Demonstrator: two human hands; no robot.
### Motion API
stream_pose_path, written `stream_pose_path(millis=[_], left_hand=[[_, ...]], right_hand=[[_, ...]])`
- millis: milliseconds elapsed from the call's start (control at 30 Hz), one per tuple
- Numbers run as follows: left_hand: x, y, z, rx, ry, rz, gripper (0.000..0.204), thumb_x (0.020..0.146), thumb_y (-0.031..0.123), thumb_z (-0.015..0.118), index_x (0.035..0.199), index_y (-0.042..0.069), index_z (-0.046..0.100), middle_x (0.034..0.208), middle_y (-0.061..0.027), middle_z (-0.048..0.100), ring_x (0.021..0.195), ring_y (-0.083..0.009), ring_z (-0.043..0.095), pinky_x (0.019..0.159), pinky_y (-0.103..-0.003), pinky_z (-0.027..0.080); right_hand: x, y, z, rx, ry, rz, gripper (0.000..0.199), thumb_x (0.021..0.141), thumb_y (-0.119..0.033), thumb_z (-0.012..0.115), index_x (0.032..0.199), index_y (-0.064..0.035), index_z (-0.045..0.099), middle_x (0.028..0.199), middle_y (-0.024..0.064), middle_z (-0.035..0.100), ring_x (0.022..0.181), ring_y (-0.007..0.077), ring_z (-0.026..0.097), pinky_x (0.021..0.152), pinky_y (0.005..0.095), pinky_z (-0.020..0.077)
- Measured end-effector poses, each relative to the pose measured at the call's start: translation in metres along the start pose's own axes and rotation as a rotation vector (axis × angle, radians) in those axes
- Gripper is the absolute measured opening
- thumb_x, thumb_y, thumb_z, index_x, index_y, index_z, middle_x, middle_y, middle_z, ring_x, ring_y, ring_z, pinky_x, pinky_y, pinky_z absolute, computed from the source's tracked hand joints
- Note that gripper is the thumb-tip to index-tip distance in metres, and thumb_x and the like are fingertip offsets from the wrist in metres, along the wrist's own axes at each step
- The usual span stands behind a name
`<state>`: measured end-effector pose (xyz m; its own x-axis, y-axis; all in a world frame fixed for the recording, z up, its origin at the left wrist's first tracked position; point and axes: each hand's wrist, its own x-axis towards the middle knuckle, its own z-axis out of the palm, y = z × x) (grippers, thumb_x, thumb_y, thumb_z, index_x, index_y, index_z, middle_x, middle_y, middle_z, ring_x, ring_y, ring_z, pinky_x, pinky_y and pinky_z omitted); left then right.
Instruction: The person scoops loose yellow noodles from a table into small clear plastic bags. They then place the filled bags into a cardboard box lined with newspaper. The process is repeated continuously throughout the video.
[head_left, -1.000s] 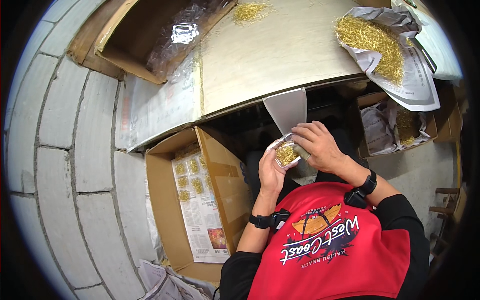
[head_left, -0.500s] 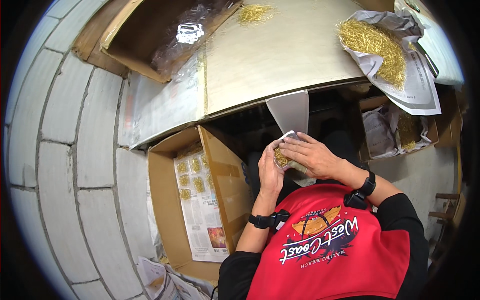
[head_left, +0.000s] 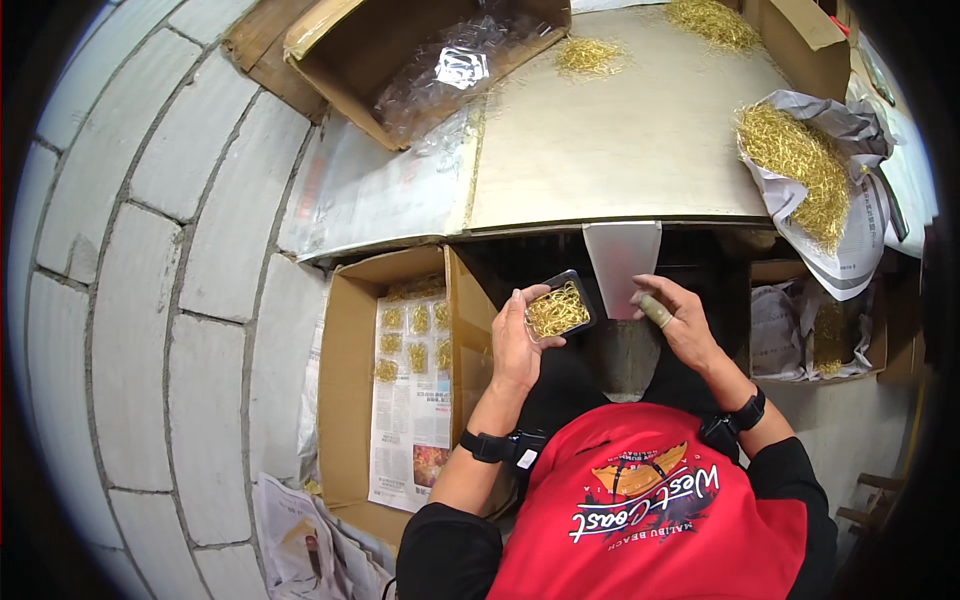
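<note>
My left hand (head_left: pixel 519 345) grips a small plastic box (head_left: pixel 586 325) with dark edges, its fingers along the left side. Thin gold-coloured metal pieces (head_left: pixel 556 310) fill it in a loose heap; they are too fine to name. To the right, apart from the box, my right hand (head_left: pixel 680 322) hangs with bent, parted fingers. A greenish cover (head_left: pixel 655 311) wraps one of its fingers. I see nothing held in it. Left of my left arm, an open cardboard box (head_left: pixel 345 400) contains several small clear packs (head_left: pixel 417 357) of gold pieces on newspaper.
A table (head_left: pixel 600 160) lies ahead. On it are a carton (head_left: pixel 340 85) of clear plastic, loose gold heaps (head_left: pixel 590 57) and a large pile (head_left: pixel 795 165) on paper. A white chute-like panel (head_left: pixel 622 262) slopes below its edge. Another paper-lined box (head_left: pixel 765 275) stands right, under the table.
My hands have come apart. The right one has left the plastic box and moved right, while the left has tilted it so its contents show. The view has shifted.
</note>
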<state>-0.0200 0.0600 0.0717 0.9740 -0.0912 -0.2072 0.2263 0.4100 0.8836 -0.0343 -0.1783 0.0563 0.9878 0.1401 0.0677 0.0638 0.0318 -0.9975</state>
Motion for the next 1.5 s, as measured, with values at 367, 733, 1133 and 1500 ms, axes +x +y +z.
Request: stream_pose_path(millis=[367,733,1133,1500], left_hand=[[-0.008,0.003,0.013,0.021,0.026,-0.034,0.040,0.099,0.034,0.034,0.109,0.002,0.054,0.093,-0.0100,0.063,0.073,-0.0154,0.065,0.050,-0.027,0.056],[-0.024,0.086,-0.078,-0.050,0.256,0.145,0.038,0.097,0.034,0.037,0.111,0.004,0.056,0.101,-0.0085,0.062,0.085,-0.0173,0.062,0.059,-0.032,0.055],[-0.105,0.020,-0.273,0.032,0.545,-0.280,0.017,0.085,0.009,0.059,0.100,0.002,0.058,0.089,-0.0063,0.059,0.078,-0.0190,0.060,0.066,-0.033,0.054],[-0.086,-0.066,-0.247,0.191,0.633,-0.432,0.011,0.080,0.005,0.058,0.085,-0.003,0.061,0.077,-0.0086,0.056,0.072,-0.0192,0.059,0.055,-0.034,0.052]], right_hand=[[0.029,-0.024,0.054,-0.158,-0.182,0.025,0.062,0.078,-0.016,0.073,0.130,0.0003,0.043,0.075,0.0014,0.049,0.063,0.0069,0.044,0.057,0.0222,0.0402],[0.028,-0.008,0.024,-0.095,0.061,-0.008,0.047,0.089,-0.007,0.053,0.133,0.0011,0.039,0.084,0.0048,0.055,0.070,0.0096,0.053,0.065,0.0228,0.0456],[-0.026,0.050,-0.029,-0.851,-0.314,0.258,0.044,0.078,0.002,0.055,0.122,-0.0001,0.051,0.080,0.0110,0.057,0.075,0.0198,0.056,0.070,0.0299,0.0453],[-0.015,0.045,-0.002,-1.118,-0.569,0.168,0.039,0.076,-0.011,0.061,0.113,0.0001,0.056,0.102,0.0208,0.061,0.092,0.0377,0.059,0.080,0.0413,0.0464]])
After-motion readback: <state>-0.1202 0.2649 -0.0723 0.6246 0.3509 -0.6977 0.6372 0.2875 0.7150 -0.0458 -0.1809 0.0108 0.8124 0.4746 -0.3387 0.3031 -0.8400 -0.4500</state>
